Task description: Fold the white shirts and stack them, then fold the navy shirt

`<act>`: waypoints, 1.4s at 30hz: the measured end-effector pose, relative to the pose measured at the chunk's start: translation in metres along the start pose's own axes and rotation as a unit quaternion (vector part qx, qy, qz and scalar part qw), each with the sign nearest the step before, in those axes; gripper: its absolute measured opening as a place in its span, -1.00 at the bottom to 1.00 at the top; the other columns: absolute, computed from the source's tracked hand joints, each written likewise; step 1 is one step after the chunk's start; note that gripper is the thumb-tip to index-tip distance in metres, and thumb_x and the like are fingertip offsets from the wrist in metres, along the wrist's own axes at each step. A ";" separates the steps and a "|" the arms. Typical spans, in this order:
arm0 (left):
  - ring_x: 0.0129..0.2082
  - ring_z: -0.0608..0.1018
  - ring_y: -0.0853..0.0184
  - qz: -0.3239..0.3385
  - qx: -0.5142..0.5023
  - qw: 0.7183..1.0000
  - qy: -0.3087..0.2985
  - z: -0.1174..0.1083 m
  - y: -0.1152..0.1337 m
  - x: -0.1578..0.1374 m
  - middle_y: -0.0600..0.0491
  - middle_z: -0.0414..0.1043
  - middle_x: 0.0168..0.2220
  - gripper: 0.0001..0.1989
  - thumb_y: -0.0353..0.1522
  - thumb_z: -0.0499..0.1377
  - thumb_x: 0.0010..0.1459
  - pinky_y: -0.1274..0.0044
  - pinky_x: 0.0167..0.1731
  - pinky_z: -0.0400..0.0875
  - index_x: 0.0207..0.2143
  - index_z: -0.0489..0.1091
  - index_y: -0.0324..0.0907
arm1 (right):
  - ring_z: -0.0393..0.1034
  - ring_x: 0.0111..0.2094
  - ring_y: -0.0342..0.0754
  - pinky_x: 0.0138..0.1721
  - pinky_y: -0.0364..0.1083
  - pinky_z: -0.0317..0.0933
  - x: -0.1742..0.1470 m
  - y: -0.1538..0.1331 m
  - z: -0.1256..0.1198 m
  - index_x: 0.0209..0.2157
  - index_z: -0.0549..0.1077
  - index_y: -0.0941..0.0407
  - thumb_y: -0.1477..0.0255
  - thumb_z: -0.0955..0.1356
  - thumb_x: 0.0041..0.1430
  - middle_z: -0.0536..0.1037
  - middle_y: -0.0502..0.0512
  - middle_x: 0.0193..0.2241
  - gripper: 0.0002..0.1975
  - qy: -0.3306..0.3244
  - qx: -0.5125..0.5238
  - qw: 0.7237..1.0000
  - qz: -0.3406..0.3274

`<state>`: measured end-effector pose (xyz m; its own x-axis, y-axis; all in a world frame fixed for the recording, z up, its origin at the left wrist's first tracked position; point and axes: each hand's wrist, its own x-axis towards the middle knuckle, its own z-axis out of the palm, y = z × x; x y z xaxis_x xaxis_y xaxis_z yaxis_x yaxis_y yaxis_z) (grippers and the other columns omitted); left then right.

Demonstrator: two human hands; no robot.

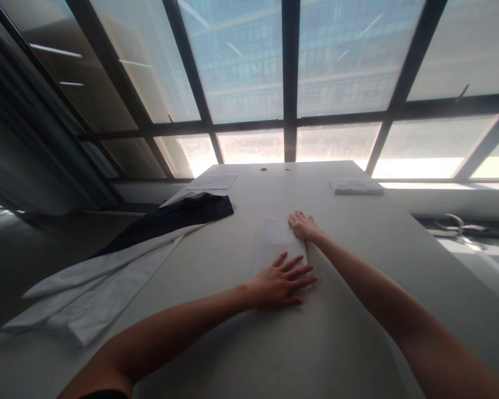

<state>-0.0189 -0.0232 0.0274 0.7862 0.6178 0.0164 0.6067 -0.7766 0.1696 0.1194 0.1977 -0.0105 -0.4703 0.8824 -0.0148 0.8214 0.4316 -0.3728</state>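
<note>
A folded white cloth [274, 238] lies flat on the white table [216, 343], in front of me. Across its near end my left hand [280, 281] rests palm down with the fingers spread, covering part of it. My right hand [303, 225] is at the cloth's far right edge, fingers stretched forward and slightly apart. Neither hand grips anything that I can see. What lies under the palms is hidden.
Dark blue trousers [170, 221] and white garments [95, 299] hang over the table's left edge. Another folded white cloth [356, 186] lies at the far right, and white sheets [214, 180] at the far left. Windows [241, 61] stand behind.
</note>
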 end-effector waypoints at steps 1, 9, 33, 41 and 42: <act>0.45 -0.16 0.11 0.008 -0.010 1.000 -0.003 0.000 0.003 -0.001 0.09 -0.09 0.44 -0.38 -0.07 0.00 0.40 0.11 0.36 -0.40 0.43 -0.06 0.10 | -0.19 0.42 0.18 0.31 0.34 -0.28 0.003 -0.001 0.000 0.35 0.18 0.17 0.26 0.07 0.45 -0.01 0.35 0.41 -0.46 0.007 0.002 1.000 0.009; 0.23 0.41 0.26 0.049 -0.186 0.981 -0.012 -0.051 -0.015 0.008 0.05 0.37 0.24 -0.49 -0.20 0.00 0.43 0.42 0.25 0.19 0.38 0.11 0.03 | 0.20 0.27 0.06 0.27 0.06 0.01 -0.002 -0.012 0.002 0.22 0.34 0.22 0.37 0.06 0.44 0.36 0.34 0.24 -0.52 0.133 0.047 0.990 0.032; -0.07 0.56 0.20 -0.408 -0.009 0.892 0.196 -0.011 -0.158 0.033 -0.13 0.56 -0.11 -0.68 -0.29 0.04 0.37 0.48 0.00 0.34 -0.11 0.57 -0.18 | -0.13 0.41 -0.01 0.39 0.18 -0.36 -0.131 0.011 -0.028 0.38 0.13 -0.08 0.28 0.25 0.44 0.14 0.08 0.38 -0.47 -0.012 -0.052 0.911 -0.409; -0.17 0.61 0.20 -0.424 -0.073 0.894 0.124 -0.029 -0.148 0.022 -0.07 0.61 -0.20 -0.78 -0.30 0.20 0.24 0.51 -0.13 0.41 -0.15 0.57 -0.20 | 0.12 0.33 0.10 0.32 0.16 0.00 -0.098 0.124 -0.070 0.19 0.43 0.16 0.49 0.17 0.38 0.38 0.27 0.24 -0.57 0.153 -0.046 0.976 -0.148; -0.13 0.60 0.19 -0.422 -0.055 0.892 0.152 -0.030 -0.145 0.026 -0.08 0.60 -0.15 -0.76 -0.31 0.19 0.25 0.49 -0.08 0.41 -0.10 0.55 -0.21 | 0.16 0.31 0.09 0.30 0.12 0.03 -0.095 0.118 -0.068 0.18 0.43 0.21 0.47 0.16 0.38 0.40 0.30 0.22 -0.56 0.182 -0.030 0.977 -0.111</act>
<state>-0.0900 0.1095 0.0328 -0.0230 0.9947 0.1005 0.9396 -0.0128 0.3421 0.2826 0.1773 0.0100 -0.5019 0.7699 0.3942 0.7356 0.6197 -0.2738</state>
